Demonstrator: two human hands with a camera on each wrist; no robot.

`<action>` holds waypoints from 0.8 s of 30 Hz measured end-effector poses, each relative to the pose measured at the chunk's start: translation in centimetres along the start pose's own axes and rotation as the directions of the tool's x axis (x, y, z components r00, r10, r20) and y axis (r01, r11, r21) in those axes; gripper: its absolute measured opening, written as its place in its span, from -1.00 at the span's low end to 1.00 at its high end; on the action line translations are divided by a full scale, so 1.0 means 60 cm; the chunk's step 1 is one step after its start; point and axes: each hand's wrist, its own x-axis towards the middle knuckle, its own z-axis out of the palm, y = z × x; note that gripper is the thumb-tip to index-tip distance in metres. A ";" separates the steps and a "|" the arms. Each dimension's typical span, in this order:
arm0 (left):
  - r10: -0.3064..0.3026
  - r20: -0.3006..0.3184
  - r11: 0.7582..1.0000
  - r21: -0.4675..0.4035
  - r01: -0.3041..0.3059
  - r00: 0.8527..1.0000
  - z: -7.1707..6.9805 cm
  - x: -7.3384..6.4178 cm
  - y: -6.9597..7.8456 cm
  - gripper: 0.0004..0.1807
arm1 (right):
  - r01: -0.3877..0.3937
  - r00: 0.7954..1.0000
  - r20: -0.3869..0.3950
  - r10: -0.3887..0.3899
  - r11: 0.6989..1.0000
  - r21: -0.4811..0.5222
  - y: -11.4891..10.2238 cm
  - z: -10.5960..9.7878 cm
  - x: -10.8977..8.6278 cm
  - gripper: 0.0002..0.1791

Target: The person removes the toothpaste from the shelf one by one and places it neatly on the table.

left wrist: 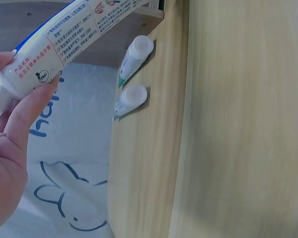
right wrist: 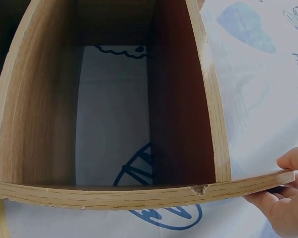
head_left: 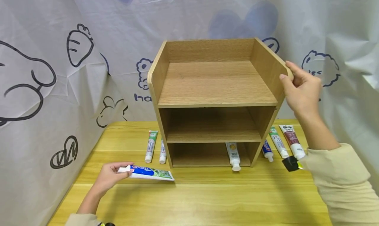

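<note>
My left hand (head_left: 111,177) pinches a blue, green and white toothpaste tube (head_left: 149,172) near its cap, above the table in front of the shelf's left side. The left wrist view shows the printed back of that tube (left wrist: 59,49). A wooden shelf unit (head_left: 216,83) with an upper tray and two lower compartments stands mid-table. My right hand (head_left: 305,87) grips the top front corner of its right side panel, thumb on one face and fingers on the other. Another toothpaste tube (head_left: 233,155) lies in the bottom compartment, its cap sticking out past the front edge.
Left of the shelf lie a green-and-white tube (head_left: 151,146) and a partly hidden tube (head_left: 162,153). On the right are a blue tube (head_left: 267,151), a green-and-white tube (head_left: 278,142) and a maroon-and-white tube (head_left: 292,140). A patterned white cloth (head_left: 189,18) hangs behind the wooden table (head_left: 207,199).
</note>
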 end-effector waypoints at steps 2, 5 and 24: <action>0.010 -0.026 1.000 0.014 -0.010 1.000 -0.006 -0.004 -0.003 -0.56 | 0.006 1.000 -0.003 -0.006 1.000 0.003 0.001 0.000 0.002 -0.56; 0.019 -0.060 0.999 0.028 -0.017 0.998 -0.016 -0.008 -0.005 -0.55 | 0.000 1.000 -0.004 0.000 1.000 -0.003 0.002 0.000 0.003 -0.56; -0.132 -0.382 0.979 -0.195 0.060 0.915 -0.015 -0.007 -0.003 -0.73 | -0.003 1.000 -0.008 0.003 1.000 0.003 0.001 0.002 0.002 -0.56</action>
